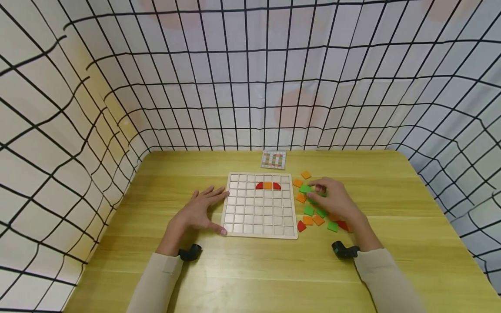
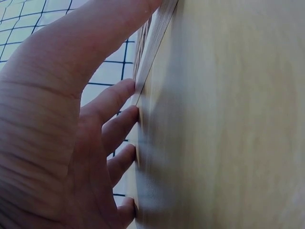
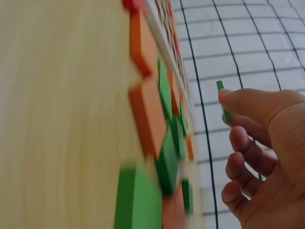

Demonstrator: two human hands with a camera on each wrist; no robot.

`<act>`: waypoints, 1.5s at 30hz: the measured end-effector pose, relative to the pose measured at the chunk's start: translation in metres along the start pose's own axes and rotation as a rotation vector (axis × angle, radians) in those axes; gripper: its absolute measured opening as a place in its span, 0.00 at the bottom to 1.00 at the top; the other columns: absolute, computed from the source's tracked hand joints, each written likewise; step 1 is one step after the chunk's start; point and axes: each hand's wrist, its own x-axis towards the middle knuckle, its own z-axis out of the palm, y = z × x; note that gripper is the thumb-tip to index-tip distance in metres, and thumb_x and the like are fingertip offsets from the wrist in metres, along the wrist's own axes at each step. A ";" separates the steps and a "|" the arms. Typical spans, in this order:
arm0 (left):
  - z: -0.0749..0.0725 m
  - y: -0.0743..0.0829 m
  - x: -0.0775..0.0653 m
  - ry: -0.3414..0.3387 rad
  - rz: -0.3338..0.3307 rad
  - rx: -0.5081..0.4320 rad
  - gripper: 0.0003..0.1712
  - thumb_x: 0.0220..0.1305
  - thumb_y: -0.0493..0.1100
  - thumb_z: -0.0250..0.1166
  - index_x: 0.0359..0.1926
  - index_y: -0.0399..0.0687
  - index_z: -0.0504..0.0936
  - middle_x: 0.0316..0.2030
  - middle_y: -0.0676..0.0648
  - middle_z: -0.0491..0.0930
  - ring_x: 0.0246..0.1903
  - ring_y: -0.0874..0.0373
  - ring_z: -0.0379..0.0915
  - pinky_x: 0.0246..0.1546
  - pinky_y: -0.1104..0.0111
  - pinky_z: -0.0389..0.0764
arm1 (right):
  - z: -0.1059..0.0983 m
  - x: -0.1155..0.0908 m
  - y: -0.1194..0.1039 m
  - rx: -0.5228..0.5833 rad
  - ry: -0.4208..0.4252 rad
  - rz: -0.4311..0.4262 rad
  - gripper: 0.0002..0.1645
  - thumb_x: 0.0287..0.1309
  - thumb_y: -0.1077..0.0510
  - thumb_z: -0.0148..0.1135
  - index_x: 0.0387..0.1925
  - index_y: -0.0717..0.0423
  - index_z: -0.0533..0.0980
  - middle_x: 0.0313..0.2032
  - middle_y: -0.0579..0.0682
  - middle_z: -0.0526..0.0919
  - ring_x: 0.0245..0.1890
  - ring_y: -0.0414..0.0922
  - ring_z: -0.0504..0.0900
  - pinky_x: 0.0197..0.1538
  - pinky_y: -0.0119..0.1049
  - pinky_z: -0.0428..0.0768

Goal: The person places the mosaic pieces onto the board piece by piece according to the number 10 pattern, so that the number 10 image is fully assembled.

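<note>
**Tile pile crowding my board, one green piece in my fingers**

So the white gridded board (image 1: pixel 259 213) sits in front of me on the wooden table (image 1: pixel 242 274). Second row from the far side has an orange square (image 1: pixel 268 185) between two red pieces (image 1: pixel 277 186). Loose orange (image 1: pixel 308 221), green (image 1: pixel 308 211) and red (image 1: pixel 301 226) tiles clutter the right side, nearest ones just beside the rim. A small pattern card (image 1: pixel 273 160) lies beyond the far edge, and a black-lined white backdrop (image 1: pixel 250 69) boxes everything in.

My left hand (image 1: pixel 197 211) is spread out, thumb and forefinger at the board's left edge. My right hand (image 1: pixel 332 198) is over the pile, hiding part of it from the head cam.

The right wrist cam shows what that one doesn't: a green tile (image 3: pixel 227 115) edge-on, pinched by thumb and forefinger, clear of the table. The left wrist cam gets my other fingertips down by the wood.
</note>
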 end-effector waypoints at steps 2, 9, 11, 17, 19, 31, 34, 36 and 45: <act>0.000 -0.001 0.001 0.002 0.002 0.003 0.72 0.34 0.79 0.79 0.80 0.63 0.60 0.81 0.50 0.54 0.82 0.39 0.41 0.74 0.29 0.38 | 0.005 0.006 -0.006 0.018 -0.003 -0.013 0.19 0.65 0.53 0.71 0.54 0.55 0.84 0.35 0.49 0.77 0.36 0.47 0.70 0.38 0.38 0.72; 0.002 -0.002 0.001 -0.011 0.000 -0.007 0.72 0.35 0.79 0.78 0.81 0.64 0.59 0.82 0.51 0.52 0.82 0.40 0.39 0.75 0.29 0.36 | 0.033 0.021 -0.018 0.096 -0.049 -0.018 0.17 0.64 0.56 0.72 0.53 0.54 0.84 0.34 0.48 0.77 0.32 0.46 0.70 0.36 0.35 0.71; 0.002 -0.002 0.001 -0.009 0.003 -0.005 0.72 0.35 0.79 0.78 0.81 0.63 0.59 0.82 0.51 0.52 0.82 0.39 0.40 0.75 0.29 0.37 | 0.041 0.024 -0.020 0.095 -0.055 -0.028 0.17 0.64 0.56 0.72 0.52 0.54 0.84 0.33 0.48 0.77 0.31 0.45 0.70 0.35 0.34 0.71; 0.001 -0.001 -0.002 -0.011 0.005 0.002 0.71 0.37 0.77 0.79 0.81 0.62 0.59 0.82 0.50 0.53 0.82 0.39 0.40 0.74 0.29 0.37 | 0.057 0.030 -0.027 0.100 -0.072 -0.055 0.17 0.63 0.56 0.72 0.52 0.56 0.85 0.31 0.48 0.78 0.29 0.43 0.70 0.35 0.34 0.71; 0.001 -0.001 -0.002 -0.011 0.006 0.001 0.71 0.37 0.77 0.79 0.81 0.62 0.59 0.82 0.50 0.53 0.82 0.39 0.40 0.74 0.29 0.37 | 0.060 0.032 -0.028 0.102 -0.075 -0.050 0.17 0.63 0.55 0.72 0.52 0.56 0.85 0.31 0.48 0.77 0.29 0.43 0.70 0.35 0.34 0.70; 0.000 0.000 -0.002 -0.009 0.003 -0.004 0.71 0.37 0.77 0.79 0.81 0.62 0.59 0.82 0.50 0.52 0.82 0.39 0.40 0.74 0.29 0.37 | 0.071 0.037 -0.032 0.017 -0.072 -0.024 0.18 0.63 0.52 0.71 0.54 0.52 0.86 0.29 0.46 0.75 0.29 0.43 0.70 0.34 0.35 0.68; 0.000 0.001 -0.002 -0.009 0.003 -0.010 0.71 0.37 0.76 0.79 0.81 0.61 0.59 0.82 0.50 0.52 0.82 0.39 0.39 0.75 0.29 0.36 | 0.071 0.036 -0.034 0.021 -0.066 -0.016 0.19 0.63 0.53 0.71 0.54 0.52 0.86 0.29 0.46 0.75 0.29 0.44 0.70 0.33 0.35 0.67; -0.001 0.001 -0.003 -0.009 0.002 -0.013 0.71 0.37 0.76 0.79 0.81 0.61 0.59 0.82 0.50 0.52 0.82 0.39 0.39 0.75 0.29 0.36 | 0.070 0.035 -0.035 0.021 -0.066 -0.016 0.19 0.63 0.52 0.71 0.54 0.52 0.86 0.29 0.46 0.75 0.29 0.44 0.70 0.33 0.35 0.67; 0.001 0.001 -0.002 -0.008 -0.005 -0.015 0.72 0.36 0.77 0.79 0.81 0.62 0.59 0.82 0.51 0.52 0.82 0.40 0.39 0.75 0.29 0.36 | 0.063 0.032 -0.029 0.080 -0.041 -0.021 0.20 0.62 0.54 0.73 0.54 0.54 0.86 0.30 0.48 0.76 0.29 0.45 0.70 0.33 0.35 0.68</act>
